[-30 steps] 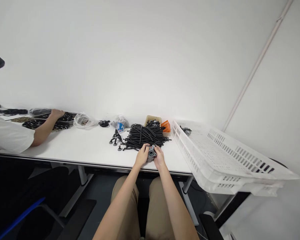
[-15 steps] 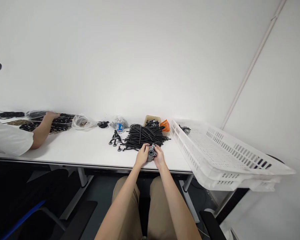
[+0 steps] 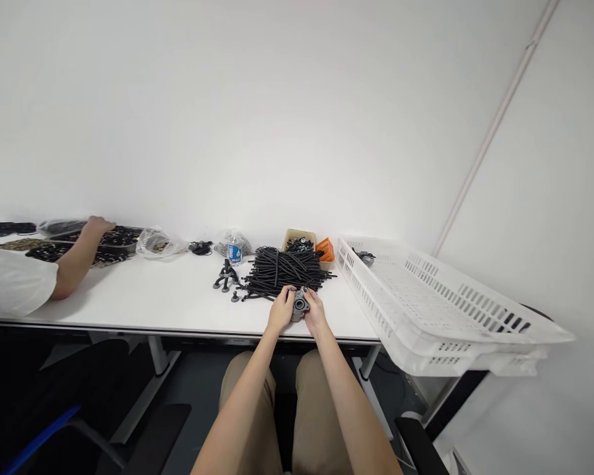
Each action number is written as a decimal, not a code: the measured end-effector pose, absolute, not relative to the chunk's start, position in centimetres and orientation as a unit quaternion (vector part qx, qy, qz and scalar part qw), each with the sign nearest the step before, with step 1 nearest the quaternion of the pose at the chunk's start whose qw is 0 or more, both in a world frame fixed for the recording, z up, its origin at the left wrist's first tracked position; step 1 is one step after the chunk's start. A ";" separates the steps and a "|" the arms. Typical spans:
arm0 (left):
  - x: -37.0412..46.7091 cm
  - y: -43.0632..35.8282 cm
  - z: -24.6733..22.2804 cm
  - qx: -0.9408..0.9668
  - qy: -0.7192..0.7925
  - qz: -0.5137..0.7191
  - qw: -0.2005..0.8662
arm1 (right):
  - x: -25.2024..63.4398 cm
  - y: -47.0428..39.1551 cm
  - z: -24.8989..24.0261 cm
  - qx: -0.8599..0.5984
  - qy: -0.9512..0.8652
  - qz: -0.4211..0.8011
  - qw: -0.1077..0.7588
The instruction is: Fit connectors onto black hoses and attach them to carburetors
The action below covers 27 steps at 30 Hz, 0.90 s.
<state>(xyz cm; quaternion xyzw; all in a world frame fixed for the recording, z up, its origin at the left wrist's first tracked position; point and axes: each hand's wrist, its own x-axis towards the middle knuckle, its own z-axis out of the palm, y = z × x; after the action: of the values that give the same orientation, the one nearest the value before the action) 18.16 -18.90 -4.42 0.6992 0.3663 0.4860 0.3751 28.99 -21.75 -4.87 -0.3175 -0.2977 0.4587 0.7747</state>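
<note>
Between my two hands is a grey housing-like part (image 3: 299, 306) with a round ringed opening facing me, close above the table's front edge. My left hand (image 3: 282, 310) grips its left side, fingers closed round it. On the other side my right hand (image 3: 315, 311) holds it too, with the thumb near the top. Just beyond lies a heap of black rubber tubes (image 3: 282, 269). Several dark grey stemmed pieces (image 3: 224, 276) stand left of the heap, and a single small one (image 3: 234, 296) sits nearer to me. The undersides of my fingers are hidden.
A large white perforated crate (image 3: 410, 310) stands at the right, with one grey part (image 3: 365, 257) inside. Behind the tubes are a beige bin (image 3: 292, 236) and an orange basket (image 3: 325, 249). A bottle (image 3: 234, 252) stands left. A co-worker's arm (image 3: 79, 260) reaches over black parts.
The view has shifted slightly, so the scene sits a little further left. My hands keep hold of the grey part in nearly the same place.
</note>
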 end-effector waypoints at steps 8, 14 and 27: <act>18.1 -19.0 -4.3 0.701 0.367 0.483 0.375 | 29.1 -21.9 -4.8 -0.325 -0.291 0.458 0.774; 18.0 -19.0 -4.2 0.699 0.371 0.481 0.377 | 29.4 -22.0 -4.8 -0.327 -0.287 0.465 0.771; 18.1 -19.0 -4.2 0.696 0.364 0.487 0.382 | 29.3 -21.9 -5.0 -0.310 -0.290 0.457 0.782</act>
<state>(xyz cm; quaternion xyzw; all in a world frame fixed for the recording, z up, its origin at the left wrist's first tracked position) 18.09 -18.96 -4.24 0.6956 0.3640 0.4873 0.3824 29.28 -21.92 -5.00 -0.3100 -0.2899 0.4572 0.7816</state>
